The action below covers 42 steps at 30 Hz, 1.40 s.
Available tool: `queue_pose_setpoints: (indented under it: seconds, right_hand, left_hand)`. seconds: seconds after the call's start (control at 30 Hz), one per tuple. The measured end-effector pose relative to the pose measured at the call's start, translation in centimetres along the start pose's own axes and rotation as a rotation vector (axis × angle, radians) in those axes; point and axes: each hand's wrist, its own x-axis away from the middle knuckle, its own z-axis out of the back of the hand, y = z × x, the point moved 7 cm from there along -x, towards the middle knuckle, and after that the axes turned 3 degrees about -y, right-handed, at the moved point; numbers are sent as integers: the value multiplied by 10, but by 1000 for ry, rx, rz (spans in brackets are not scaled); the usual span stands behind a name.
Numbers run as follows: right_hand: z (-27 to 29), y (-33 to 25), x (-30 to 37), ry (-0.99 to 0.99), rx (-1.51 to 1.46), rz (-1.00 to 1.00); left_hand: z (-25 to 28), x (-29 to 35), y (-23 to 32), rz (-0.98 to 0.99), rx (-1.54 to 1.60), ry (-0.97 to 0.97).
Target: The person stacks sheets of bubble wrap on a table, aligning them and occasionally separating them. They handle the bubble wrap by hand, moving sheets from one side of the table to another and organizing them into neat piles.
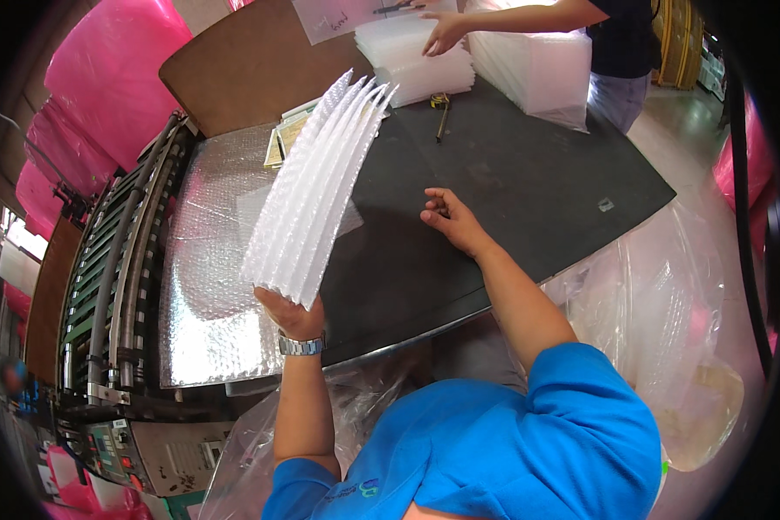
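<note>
My left hand (293, 314), with a metal watch at the wrist, grips the lower end of a stack of white bubble wrap sheets (314, 186). The stack stands up and leans to the right, its layers fanned apart at the top. Over the dark table my right hand (453, 223) is held with fingers loosely bent and apart; I see nothing in it. Beneath the held stack, a single translucent sheet (348, 220) lies partly covered on the table and the bubble wrap web.
A machine with rollers (117, 277) runs along the left, feeding bubble wrap (195, 303) onto the dark table (503, 182). Across it, a co-worker's hand (443, 33) rests over a sheet pile (416, 65). Nearby are a tape measure (440, 102), another pile (537, 74) and papers (284, 139).
</note>
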Motion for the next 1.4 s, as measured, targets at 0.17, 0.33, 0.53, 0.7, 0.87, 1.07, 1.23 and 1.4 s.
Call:
queue_pose_setpoints:
  seconds: [0.17,0.33,0.53,0.7,0.87,1.07,1.23,1.4]
  right_hand:
    - [1,3,0,-7,-18,2]
    - [1,4,-1,-7,-19,13]
    - [0,2,0,-22,-6,28]
    - [-1,-6,3,-12,10,27]
    - [-1,-1,2,-12,-14,7]
    - [-4,-9,3,-17,-13,29]
    - [-6,-9,14,-31,-459,-94]
    - [-51,-70,72,-101,-881,-63]
  left_hand:
    - [6,-5,19,-168,-46,29]
    - [6,-6,24,-179,-106,-4]
    - [3,-14,18,201,192,42]
    - [-28,-11,-19,1014,1312,77]
    - [-42,-2,-22,1216,1423,106]
    - [-44,6,-22,1263,1372,102]
    - [-55,6,-15,1226,1425,32]
    - [-73,41,18,1002,1097,-72]
